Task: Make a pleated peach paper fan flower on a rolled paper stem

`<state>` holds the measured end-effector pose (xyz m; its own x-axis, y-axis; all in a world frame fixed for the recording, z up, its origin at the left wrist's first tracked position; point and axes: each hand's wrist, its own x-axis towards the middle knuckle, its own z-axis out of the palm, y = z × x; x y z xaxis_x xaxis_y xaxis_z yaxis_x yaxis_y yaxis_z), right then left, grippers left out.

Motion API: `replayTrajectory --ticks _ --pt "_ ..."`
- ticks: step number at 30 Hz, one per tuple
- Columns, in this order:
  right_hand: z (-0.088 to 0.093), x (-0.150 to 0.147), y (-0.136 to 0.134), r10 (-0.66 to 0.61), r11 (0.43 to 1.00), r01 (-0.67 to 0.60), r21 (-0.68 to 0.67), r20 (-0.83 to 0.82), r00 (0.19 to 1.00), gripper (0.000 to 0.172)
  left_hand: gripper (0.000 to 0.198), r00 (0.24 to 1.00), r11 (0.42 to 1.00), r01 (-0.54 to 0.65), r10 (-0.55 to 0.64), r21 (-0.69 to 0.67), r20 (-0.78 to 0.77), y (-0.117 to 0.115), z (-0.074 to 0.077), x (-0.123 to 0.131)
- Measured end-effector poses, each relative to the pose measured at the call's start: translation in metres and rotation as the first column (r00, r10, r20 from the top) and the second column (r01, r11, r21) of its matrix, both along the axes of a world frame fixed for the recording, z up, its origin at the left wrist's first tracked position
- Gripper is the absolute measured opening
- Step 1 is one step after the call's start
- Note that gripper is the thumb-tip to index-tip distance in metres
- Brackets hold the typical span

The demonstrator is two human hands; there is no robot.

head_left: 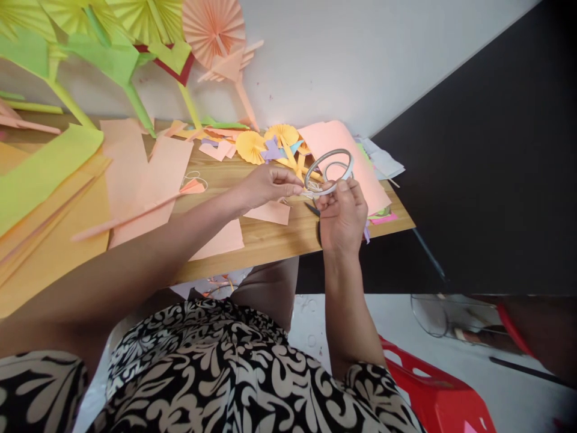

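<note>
My right hand [345, 213] is closed on a thin roll of tape [329, 171], a narrow ring with a second, smaller ring showing inside it, held above the table. My left hand [273, 183] pinches at the ring's left edge, seemingly on the tape's loose end; the strip itself is too small to make out clearly. Under and behind the hands lie pink paper [360, 174], small orange fans [250, 147] and a piece of dark scissors [312, 209], partly hidden by my right hand.
Paper fan figures [214, 30] lean on the wall. Pink sheets [144, 174] and yellow-green paper [49, 174] cover the left of the wooden table [288, 237]. A rolled orange stick [135, 213] lies across them. A red stool [442, 397] stands at lower right.
</note>
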<state>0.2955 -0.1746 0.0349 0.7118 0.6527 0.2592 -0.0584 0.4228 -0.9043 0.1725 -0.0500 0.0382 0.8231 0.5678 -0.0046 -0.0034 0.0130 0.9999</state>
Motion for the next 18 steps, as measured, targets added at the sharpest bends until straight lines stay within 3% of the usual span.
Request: replayTrajectory --ticks 8,12,15,18 --pt "0.001 0.001 0.001 -0.006 1.0 0.006 0.004 0.01 1.0 0.028 0.021 0.993 0.995 0.087 -0.083 0.049 -0.085 0.01 -0.015 -0.011" --pt "0.002 0.001 0.0 -0.027 1.0 0.027 -0.016 0.008 1.0 0.029 0.021 0.988 0.999 0.026 -0.019 0.044 -0.154 0.017 -0.019 -0.016" --pt "0.001 0.001 0.0 -0.024 0.999 0.024 -0.028 0.007 1.0 0.031 0.004 0.983 0.995 -0.009 0.027 0.102 -0.181 0.02 -0.019 -0.017" --pt "0.0 -0.001 0.0 -0.009 1.0 0.009 -0.028 0.007 1.0 0.031 0.012 0.985 0.985 -0.052 0.078 0.163 -0.153 0.022 -0.019 -0.017"
